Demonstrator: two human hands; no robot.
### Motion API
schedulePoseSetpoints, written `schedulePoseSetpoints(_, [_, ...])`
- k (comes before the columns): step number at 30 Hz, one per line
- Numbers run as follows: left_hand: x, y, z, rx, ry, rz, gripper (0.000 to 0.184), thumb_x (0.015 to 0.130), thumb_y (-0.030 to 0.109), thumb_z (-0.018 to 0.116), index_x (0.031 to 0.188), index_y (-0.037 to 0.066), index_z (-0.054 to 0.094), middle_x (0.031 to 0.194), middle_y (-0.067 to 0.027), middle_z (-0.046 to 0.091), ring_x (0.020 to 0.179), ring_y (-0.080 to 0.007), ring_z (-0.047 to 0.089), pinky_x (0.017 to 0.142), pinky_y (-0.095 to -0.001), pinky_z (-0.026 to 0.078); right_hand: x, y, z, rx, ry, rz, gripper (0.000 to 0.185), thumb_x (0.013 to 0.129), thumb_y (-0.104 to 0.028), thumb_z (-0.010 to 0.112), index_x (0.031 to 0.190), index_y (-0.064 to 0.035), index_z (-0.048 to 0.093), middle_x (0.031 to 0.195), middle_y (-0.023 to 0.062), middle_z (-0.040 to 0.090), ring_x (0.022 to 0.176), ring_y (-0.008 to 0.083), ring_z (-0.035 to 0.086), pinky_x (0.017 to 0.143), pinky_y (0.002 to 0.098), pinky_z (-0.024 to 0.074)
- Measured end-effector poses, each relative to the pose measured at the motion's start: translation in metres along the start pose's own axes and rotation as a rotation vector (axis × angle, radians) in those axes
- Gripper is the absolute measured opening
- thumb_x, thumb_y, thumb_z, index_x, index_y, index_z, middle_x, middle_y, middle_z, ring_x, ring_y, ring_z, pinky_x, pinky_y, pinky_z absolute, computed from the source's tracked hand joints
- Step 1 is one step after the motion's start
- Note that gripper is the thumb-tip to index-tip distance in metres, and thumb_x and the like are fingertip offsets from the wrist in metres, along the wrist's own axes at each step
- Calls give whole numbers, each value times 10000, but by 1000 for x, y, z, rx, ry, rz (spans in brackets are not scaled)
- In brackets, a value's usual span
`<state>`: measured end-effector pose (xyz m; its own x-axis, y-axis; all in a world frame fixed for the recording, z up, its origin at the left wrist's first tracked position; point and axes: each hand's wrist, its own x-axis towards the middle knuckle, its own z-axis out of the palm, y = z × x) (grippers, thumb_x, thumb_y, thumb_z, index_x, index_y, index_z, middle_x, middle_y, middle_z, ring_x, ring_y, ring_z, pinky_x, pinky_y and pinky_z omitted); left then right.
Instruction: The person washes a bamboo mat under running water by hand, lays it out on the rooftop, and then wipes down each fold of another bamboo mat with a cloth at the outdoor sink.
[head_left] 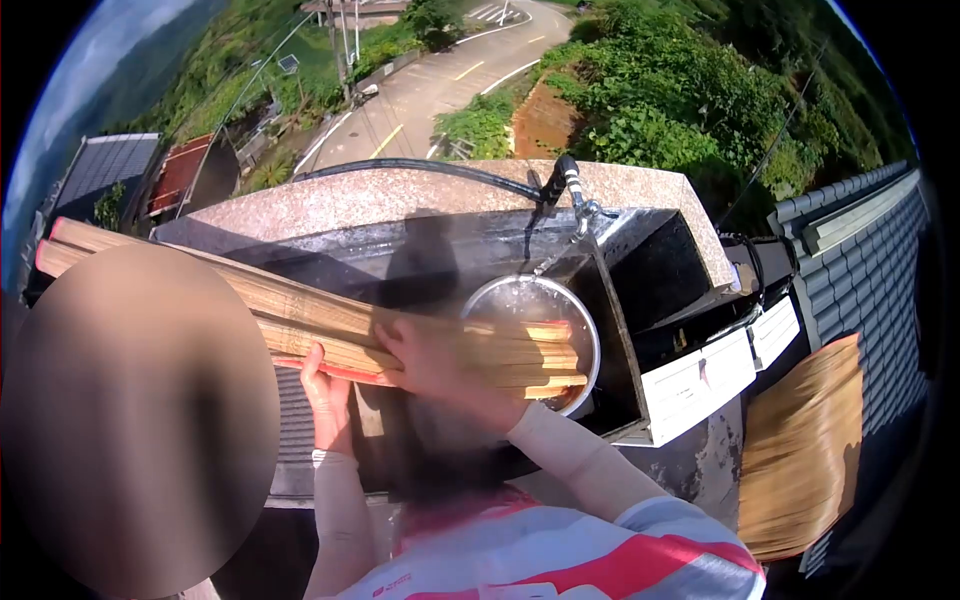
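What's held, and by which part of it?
The mat: left hand grips its near, red-edged side, around mid-length. Right hand is over its upper face; blurred, so grip unclear.

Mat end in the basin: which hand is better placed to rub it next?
Probably the right hand: it is on the mat, nearer the basin. The left hand holds the near edge, farther from that end.
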<state>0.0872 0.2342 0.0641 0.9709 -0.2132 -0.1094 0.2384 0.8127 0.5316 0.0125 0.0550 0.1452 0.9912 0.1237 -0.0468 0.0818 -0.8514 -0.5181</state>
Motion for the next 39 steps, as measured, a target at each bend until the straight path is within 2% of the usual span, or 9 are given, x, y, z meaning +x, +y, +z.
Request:
schedulePoseSetpoints(1, [-3, 10, 21, 8, -20, 13, 506, 799, 199, 692, 1235, 13, 516, 1199, -99, 581, 1141, -258, 521, 1044, -409, 364, -6, 7, 1, 86, 204, -130, 783, 708, -374, 714, 1370, -77, 420, 1164, 127, 464, 969, 303, 584, 746, 421, 498])
schedulePoseSetpoints(5, [-12, 61, 125, 78, -100, 161, 522, 831, 116, 645, 1294, -22, 446, 1247, -125, 541, 1170, -263, 496, 1044, -398, 357, -34, -23, -93, 129, 259, -251, 744, 725, -406, 713, 1321, -32, 470, 1141, 139, 482, 917, 311, 608, 776, 405, 496])
schedulePoseSetpoints(8, [-21, 102, 216, 88, -109, 298, 351, 823, 87, 643, 1148, -25, 572, 1129, -107, 623, 1086, -235, 555, 1015, -412, 393, -47, -31, -141, 376, 365, -430, 731, 704, -377, 773, 1309, -51, 522, 1070, 107, 525, 799, 167, 587, 741, 282, 486])
schedulePoseSetpoints(11, [-31, 143, 298, 103, -94, 506, 308, 835, 35, 602, 1127, -59, 582, 1176, -157, 601, 1111, -277, 551, 1028, -416, 385, -64, -41, -186, 182, 517, -474, 762, 696, -468, 752, 1314, -89, 516, 1181, 159, 495, 1054, 296, 544, 891, 386, 467])
schedulePoseSetpoints(18, [-63, 166, 370, 151, -350, 561, 353, 779, 48, 637, 1111, -62, 587, 1114, -164, 620, 1046, -277, 579, 972, -405, 418, -96, -78, -232, 79, 664, -558, 704, 719, -405, 752, 1300, -78, 524, 1217, 178, 487, 1054, 306, 540, 897, 383, 460])
schedulePoseSetpoints(26, [-78, 176, 406, 397, -769, 370, 406, 716, 63, 677, 1092, -65, 593, 1044, -173, 642, 970, -278, 611, 909, -393, 457, -99, -128, -234, -51, 846, -624, 639, 747, -334, 752, 1284, -66, 533, 1259, 201, 478, 1054, 317, 536, 904, 381, 452])
schedulePoseSetpoints(34, [-67, 158, 394, 900, -1238, 51, 461, 652, 78, 717, 1073, -68, 599, 974, -182, 663, 895, -278, 642, 845, -380, 495, -114, -44, -137, 166, 716, -190, 538, 747, -246, 774, 1183, 12, 592, 1184, 170, 549, 835, 243, 625, 749, 327, 517])
schedulePoseSetpoints(36, [-57, 141, 379, 1044, -1292, -54, 475, 637, 82, 727, 1068, -69, 601, 956, -185, 669, 876, -279, 650, 830, -377, 505, -139, -17, -94, 237, 607, 136, 464, 784, -179, 746, 1206, -47, 601, 1186, 115, 557, 850, 177, 620, 752, 299, 510])
schedulePoseSetpoints(39, [-33, 78, 335, 1329, -1297, -220, 495, 613, 88, 742, 1061, -70, 603, 930, -188, 677, 848, -279, 662, 806, -372, 519, -185, 27, -24, 405, 536, 394, 429, 795, -187, 740, 1159, 3, 617, 1120, 127, 612, 803, 167, 632, 729, 298, 513])
